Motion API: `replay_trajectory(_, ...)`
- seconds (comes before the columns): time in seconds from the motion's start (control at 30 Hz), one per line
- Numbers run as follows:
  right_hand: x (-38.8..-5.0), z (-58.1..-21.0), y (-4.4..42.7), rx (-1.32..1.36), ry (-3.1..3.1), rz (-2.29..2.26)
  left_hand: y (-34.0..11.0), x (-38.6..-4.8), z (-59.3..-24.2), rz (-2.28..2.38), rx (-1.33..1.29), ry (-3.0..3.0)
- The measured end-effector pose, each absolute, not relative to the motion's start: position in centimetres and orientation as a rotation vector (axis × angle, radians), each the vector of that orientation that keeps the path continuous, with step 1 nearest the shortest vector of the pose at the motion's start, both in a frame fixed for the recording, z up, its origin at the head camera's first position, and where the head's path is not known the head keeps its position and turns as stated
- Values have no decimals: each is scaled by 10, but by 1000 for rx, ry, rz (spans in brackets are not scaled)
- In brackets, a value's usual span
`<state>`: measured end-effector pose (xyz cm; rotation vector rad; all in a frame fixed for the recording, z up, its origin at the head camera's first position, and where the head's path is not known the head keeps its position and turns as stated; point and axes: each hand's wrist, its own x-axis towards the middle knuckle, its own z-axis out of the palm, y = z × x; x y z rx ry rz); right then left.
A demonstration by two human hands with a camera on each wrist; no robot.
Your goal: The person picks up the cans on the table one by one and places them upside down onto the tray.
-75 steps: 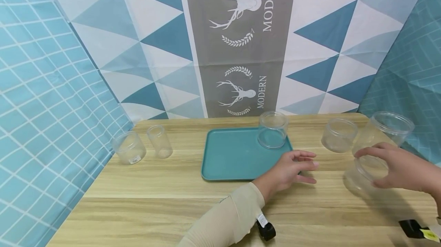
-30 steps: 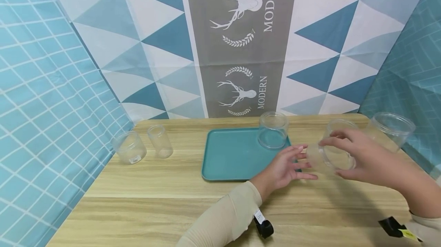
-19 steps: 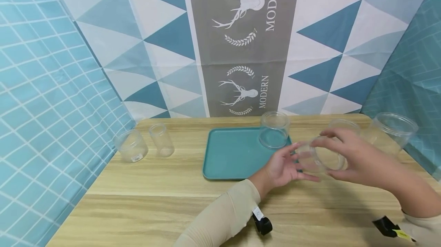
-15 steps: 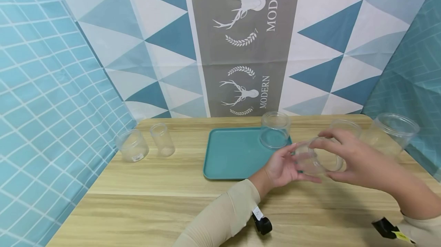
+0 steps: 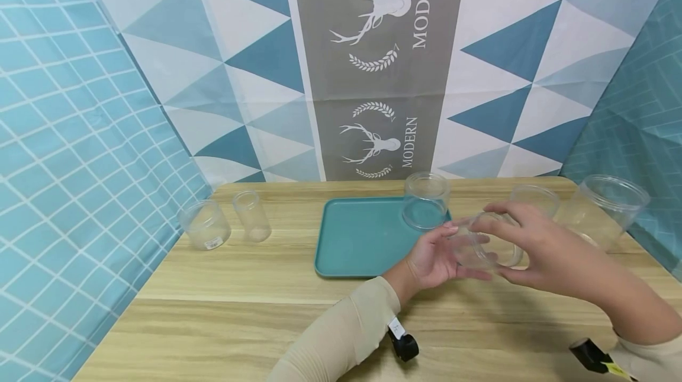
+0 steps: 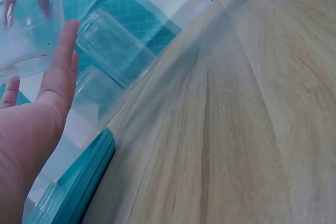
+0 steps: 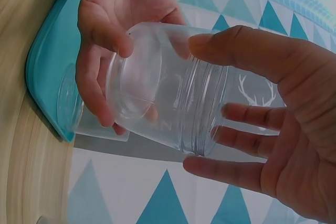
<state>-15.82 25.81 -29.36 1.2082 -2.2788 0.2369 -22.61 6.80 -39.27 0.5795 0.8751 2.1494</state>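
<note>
A clear, wide-mouthed jar (image 5: 466, 256) with a ridged neck is held on its side above the table, its mouth toward the right. My right hand (image 5: 549, 249) grips it round the neck, thumb on one side and fingers on the other, as the right wrist view shows. At the jar's base, my left hand (image 5: 433, 259) has its fingers spread and fairly straight around the bottom end. In the left wrist view, the left fingers overlap the jar (image 6: 31, 38); how firmly they touch cannot be told. Both hands are just right of the teal tray (image 5: 354, 240).
Another clear jar (image 5: 426, 201) stands on the tray's back right corner. Behind the right hand are a short clear jar (image 5: 535, 197) and a taller one (image 5: 607, 207). At left stand a labelled low jar (image 5: 205, 228) and a narrow clear tube (image 5: 253, 219). Patterned cloth surrounds the wooden table (image 5: 224, 323).
My right hand has lifted the jar from the table's right side and carried it left to my left hand. The left palm has turned toward it, fingers now around its base.
</note>
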Motion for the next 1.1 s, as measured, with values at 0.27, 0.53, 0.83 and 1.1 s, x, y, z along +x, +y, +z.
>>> replay_trajectory(0.27, -156, -293, 256, 1158, -2304, 263, 62, -228, -393, 2175, 563, 917)
replay_trajectory(0.53, -158, -296, 259, 1123, -2285, 450, 52, -231, -392, 2194, 522, 947)
replay_trajectory(0.83, -161, -298, 265, 1102, -2305, 489, 41, -233, -391, 2224, 501, 951)
replay_trajectory(1.1, -168, -304, 269, 1008, -2311, 472, 28, -237, -388, 2210, 564, 952)
